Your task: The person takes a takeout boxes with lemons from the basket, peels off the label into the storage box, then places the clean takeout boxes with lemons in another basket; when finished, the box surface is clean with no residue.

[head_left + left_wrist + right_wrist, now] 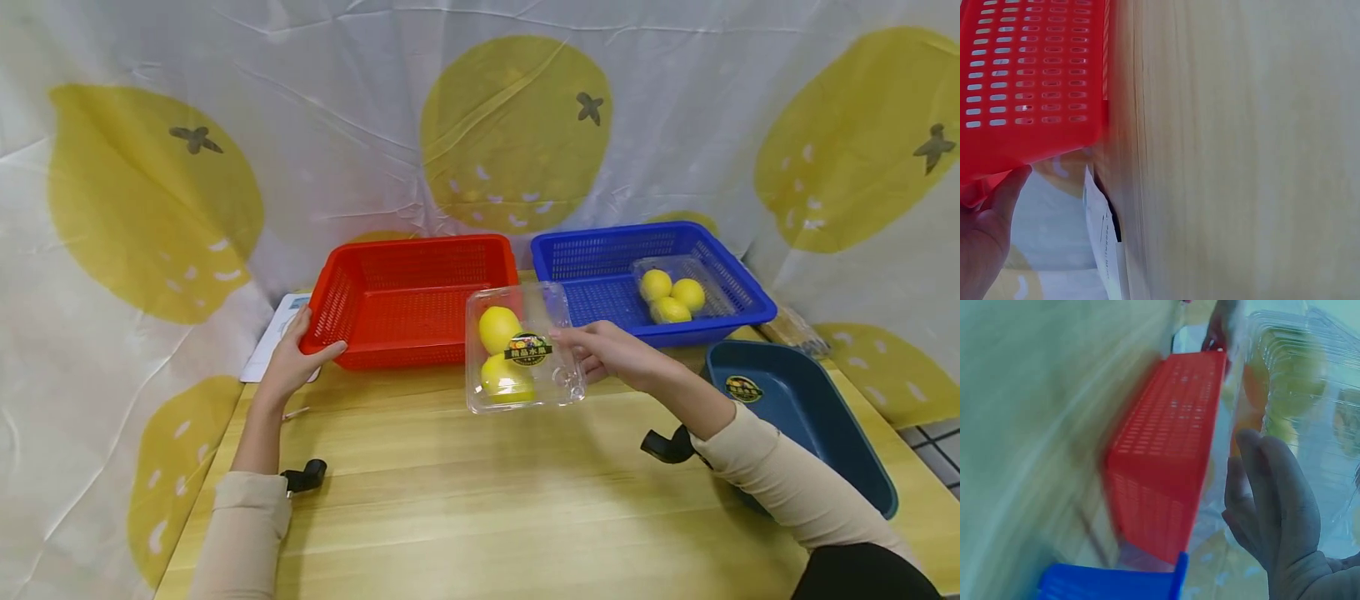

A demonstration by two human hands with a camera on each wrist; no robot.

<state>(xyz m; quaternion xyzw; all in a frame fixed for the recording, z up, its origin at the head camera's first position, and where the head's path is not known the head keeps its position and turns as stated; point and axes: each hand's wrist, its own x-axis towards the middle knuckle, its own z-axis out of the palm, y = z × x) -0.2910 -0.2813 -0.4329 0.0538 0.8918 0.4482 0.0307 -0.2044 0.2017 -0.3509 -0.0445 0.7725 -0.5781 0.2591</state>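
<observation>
**Hands on the red basket and a clear fruit box**

At the centre of the head view, the right hand [611,354] holds a clear box [522,347] by its right side, fingers curled round the edge. The box stands tilted on the table [480,500], just in front of the red basket [412,300], and contains yellow fruit [498,327] under a dark round label [528,348]. In the right wrist view the fingers [1279,487] lie against the clear plastic, though the picture is blurred.

Left of centre, the left hand [288,360] grips the basket's near left corner, thumb [1007,190] on the outer wall.

To the right of the red basket stands a blue basket [648,279] with a second clear box [678,289] of yellow fruit inside. At the right edge sits a dark teal tray [802,417]. A white sheet [273,337] lies behind the left hand.
</observation>
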